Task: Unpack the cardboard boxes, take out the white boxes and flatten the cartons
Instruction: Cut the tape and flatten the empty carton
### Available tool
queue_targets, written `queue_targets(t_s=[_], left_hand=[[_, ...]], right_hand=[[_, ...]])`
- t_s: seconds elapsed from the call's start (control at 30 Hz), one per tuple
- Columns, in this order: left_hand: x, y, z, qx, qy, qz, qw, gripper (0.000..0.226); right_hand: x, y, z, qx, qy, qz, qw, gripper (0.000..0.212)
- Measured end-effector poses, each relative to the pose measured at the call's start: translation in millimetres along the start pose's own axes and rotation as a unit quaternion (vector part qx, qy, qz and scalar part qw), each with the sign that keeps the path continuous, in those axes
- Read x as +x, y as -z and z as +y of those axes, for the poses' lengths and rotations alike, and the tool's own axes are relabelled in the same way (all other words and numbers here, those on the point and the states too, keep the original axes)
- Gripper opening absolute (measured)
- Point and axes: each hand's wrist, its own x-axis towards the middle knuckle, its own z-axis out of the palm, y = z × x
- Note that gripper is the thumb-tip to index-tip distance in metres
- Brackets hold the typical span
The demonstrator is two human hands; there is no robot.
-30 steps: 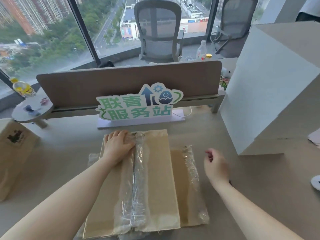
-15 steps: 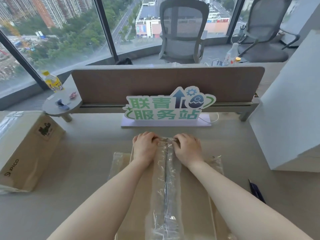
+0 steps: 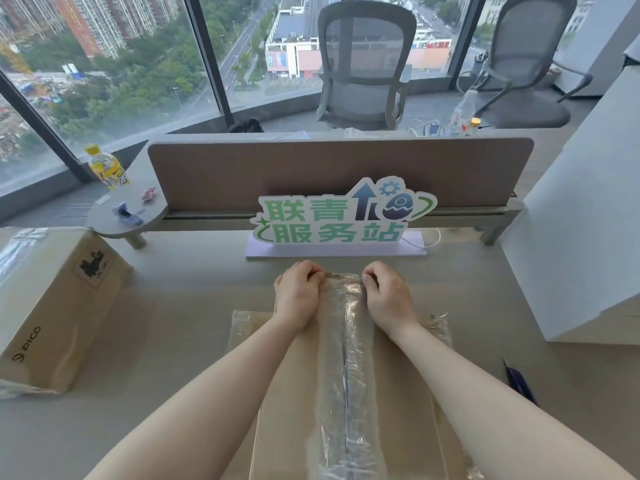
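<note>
Tape [image 3: 346,344] is the likely trouble: it runs in a wrinkled clear strip down the middle seam of the carton [image 3: 287,410], which lies on the desk [image 3: 180,306] straight ahead, and both hands sit at its far end. The left hand [image 3: 298,293] and right hand [image 3: 388,293] have their fingers curled over the carton's far edge, one on each side of the strip, gripping there (whether they pinch the tape itself or the cardboard lips I cannot tell). If they pull the seam apart, the tape may stretch and hold instead of splitting, and a hard tug could tear a flap or drag the whole carton along the smooth top. Loose film at the sides could also cling to the fingers.

A second carton [image 3: 52,306], marked PICO, stands at the left, well apart. A white box [image 3: 581,258] rises large at the right. A dark blue tool [image 3: 519,382] lies near the right forearm; its kind is unclear.

The desk is pale grey, with a brown divider [image 3: 311,171] across its far side and a green sign [image 3: 343,216] before it. Beyond stand two mesh chairs [image 3: 363,64], a yellow bottle [image 3: 104,164] on a side shelf, and tall windows over a city.
</note>
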Motion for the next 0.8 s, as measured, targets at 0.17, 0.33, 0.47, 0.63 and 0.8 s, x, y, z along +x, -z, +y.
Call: queue_targets(t_s=[0.17,0.33,0.47,0.63,0.8], left_hand=[[-0.2,3.3,-2.4,-0.097,0.023,-0.037,0.994,0.023],[-4.4,6.2,0.4,-0.123,0.036,-0.063,0.99,0.021],[-1.4,22.9,0.2,-0.181,0.055,-0.04,0.981,0.022],[0.4,44.7,10.4,-0.281,0.069,-0.091,0.953,0.033],[-0.6,80.9,4.7,-0.288,0.05,-0.15,0.944,0.061]], right_hand=[[2.3,4.2,-6.6,0.074,-0.03,-0.019,0.997,0.015],[7.5,6.8,-15.4,0.023,-0.031,-0.061,0.997,0.05],[12.2,21.7,-20.7,0.19,-0.08,-0.056,0.977,0.041],[14.3,46.2,-19.6,0.331,-0.11,-0.059,0.935,0.065],[11.3,84.3,-15.5,0.25,-0.091,-0.11,0.958,0.094]])
